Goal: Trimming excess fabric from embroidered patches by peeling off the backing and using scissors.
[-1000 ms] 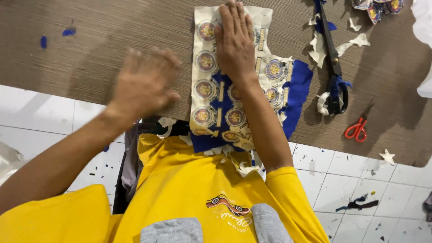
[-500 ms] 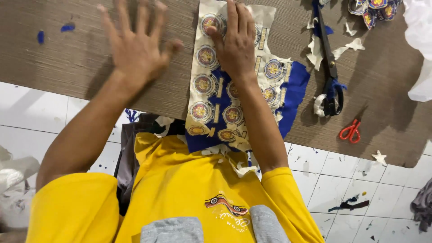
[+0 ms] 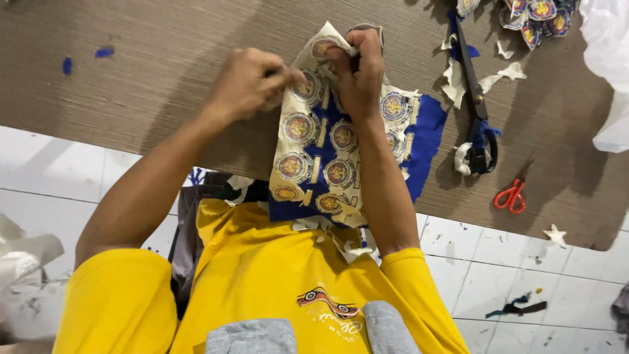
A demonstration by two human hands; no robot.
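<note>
Pinching at the far end of the patch sheet, both hands had come together where half a second earlier they lay apart. The left hand, which had been flat and spread on the bare brown table beside the sheet, had moved across and now closed its fingertips on the cream backing near the top corner. The right hand, earlier pressed flat with fingers straight along the sheet, had curled, thumb and fingers nipping the same upper edge, which stood lifted and folded off the table. The sheet itself, blue cloth with rows of round badges under a pale layer, lay in the same place, its near end hanging over the table edge toward the yellow shirt. By the look of it, smoothing had given way to peeling the layers apart from the top. Black scissors and small red scissors lay untouched to the right, among pale scraps.
</note>
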